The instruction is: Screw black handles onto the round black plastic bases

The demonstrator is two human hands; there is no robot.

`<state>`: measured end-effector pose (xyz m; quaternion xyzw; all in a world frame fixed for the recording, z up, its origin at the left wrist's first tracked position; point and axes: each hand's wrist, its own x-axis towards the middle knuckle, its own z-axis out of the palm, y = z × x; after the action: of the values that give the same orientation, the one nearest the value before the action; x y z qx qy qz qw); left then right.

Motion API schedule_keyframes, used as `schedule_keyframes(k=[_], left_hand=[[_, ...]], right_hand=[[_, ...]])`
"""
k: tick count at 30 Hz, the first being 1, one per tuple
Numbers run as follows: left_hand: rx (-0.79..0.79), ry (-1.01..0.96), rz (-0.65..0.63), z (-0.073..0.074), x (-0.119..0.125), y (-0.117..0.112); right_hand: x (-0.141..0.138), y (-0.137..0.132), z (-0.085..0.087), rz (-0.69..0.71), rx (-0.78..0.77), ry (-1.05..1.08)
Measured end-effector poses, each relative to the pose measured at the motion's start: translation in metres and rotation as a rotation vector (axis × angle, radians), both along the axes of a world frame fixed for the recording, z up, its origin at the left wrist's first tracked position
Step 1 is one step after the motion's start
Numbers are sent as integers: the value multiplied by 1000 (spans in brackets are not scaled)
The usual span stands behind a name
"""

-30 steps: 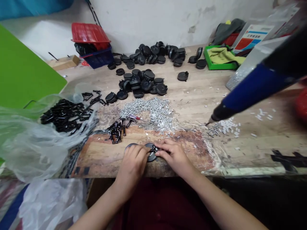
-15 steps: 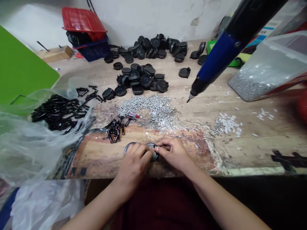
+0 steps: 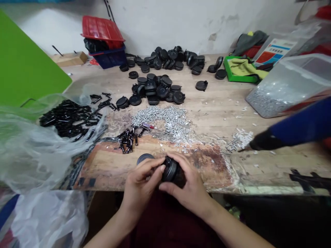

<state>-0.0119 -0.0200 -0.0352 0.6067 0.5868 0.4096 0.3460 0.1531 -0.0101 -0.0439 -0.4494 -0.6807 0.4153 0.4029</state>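
A round black part (image 3: 170,169) with a ribbed edge stands tilted on its side near the table's front edge. My right hand (image 3: 190,182) wraps round it from the right, fingers over the top and thumb below. Against its left side, at a small lug, my left hand (image 3: 142,182) pinches with thumb and forefinger; any tiny piece between them is hidden. Just behind my left hand lies a second round dark disc (image 3: 145,157), partly covered by the fingers. Beyond are black clamp-like pieces (image 3: 128,139), a screwdriver (image 3: 148,126) and a pile of silver screws (image 3: 157,114).
Round black parts (image 3: 161,89) are heaped farther back. An electric screwdriver (image 3: 284,132) hangs at right, its tip by white sleeves (image 3: 243,137). A clear bin (image 3: 269,100) stands beyond. A plastic bag of black pieces (image 3: 69,119) lies left, near a red basket (image 3: 103,29).
The round part has been lifted from lying flat to a tilted stance, and my right hand has shifted from a pinch to a grip round it. The hanging screwdriver has swung right and lower.
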Motion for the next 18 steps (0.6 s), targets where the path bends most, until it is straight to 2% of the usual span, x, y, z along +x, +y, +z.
schedule_keyframes(k=[4,9,18], left_hand=[[27,-106,18,1,0,-1],[-26,-140,12,5,-4,2],[-56,-102,-9,7,-8,3]], right_hand=[[-3,1,3,69,40,-83],[3,6,10,169,58,-135],[3,4,6,167,0,-132]])
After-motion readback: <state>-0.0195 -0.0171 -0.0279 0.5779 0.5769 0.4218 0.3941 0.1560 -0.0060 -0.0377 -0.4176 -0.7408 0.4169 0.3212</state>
